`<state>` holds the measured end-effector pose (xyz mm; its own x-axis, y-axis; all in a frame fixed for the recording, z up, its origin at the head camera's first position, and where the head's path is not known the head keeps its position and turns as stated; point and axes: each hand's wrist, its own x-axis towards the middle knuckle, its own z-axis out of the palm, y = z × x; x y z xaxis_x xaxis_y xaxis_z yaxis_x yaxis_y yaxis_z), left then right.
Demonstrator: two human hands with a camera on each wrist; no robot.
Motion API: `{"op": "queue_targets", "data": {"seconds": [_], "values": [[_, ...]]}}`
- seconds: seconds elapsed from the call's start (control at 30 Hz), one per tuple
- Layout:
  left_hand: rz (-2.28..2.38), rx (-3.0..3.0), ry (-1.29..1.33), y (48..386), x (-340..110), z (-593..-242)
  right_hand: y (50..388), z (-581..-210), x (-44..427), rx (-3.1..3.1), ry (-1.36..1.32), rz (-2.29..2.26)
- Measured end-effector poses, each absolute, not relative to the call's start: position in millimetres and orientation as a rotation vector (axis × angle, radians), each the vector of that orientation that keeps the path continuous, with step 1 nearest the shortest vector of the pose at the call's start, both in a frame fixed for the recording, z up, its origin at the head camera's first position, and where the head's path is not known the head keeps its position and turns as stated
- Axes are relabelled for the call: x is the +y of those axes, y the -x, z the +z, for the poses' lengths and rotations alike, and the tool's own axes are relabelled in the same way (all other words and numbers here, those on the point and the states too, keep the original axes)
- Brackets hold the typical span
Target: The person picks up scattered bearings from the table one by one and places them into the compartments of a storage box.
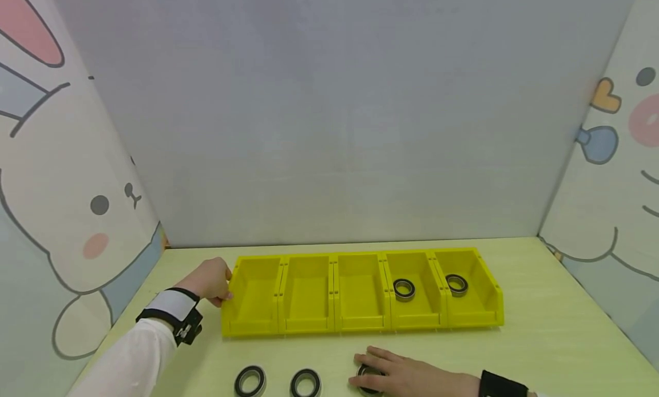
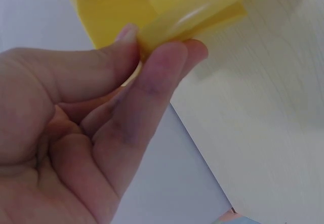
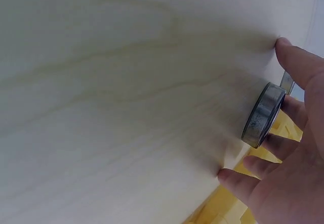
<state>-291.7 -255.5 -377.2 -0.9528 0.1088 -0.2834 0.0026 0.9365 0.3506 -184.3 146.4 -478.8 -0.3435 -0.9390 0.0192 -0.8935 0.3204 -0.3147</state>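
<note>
Bearings [image 1: 404,298] sat in two compartments [image 1: 419,320]; three lay outside. Left hand [image 1: 208,278] pinched the tray [image 1: 309,327]; right hand [image 1: 412,376] spread over one.

Left hand [image 1: 207,278] pinching, right hand [image 1: 409,376] spread

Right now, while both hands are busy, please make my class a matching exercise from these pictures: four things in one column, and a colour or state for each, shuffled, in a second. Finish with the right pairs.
Column one
1. Left hand
2. Right hand
3. Bin row
4. Back wall

Column two
A. Yellow, with five compartments
B. Pinching an edge of the bin row
C. Plain pale grey
D. Spread over a bearing ring on the tabletop

Right pairs: 1-B, 2-D, 3-A, 4-C
</note>
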Motion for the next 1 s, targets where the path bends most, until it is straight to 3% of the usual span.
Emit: {"op": "queue_targets", "data": {"seconds": [1.0], "values": [[0.498, 2.795, -0.086, 292.2, -256.1, -378.5, 191.5, -464.4, 125.2, 2.45, 1.868, -0.254]]}}
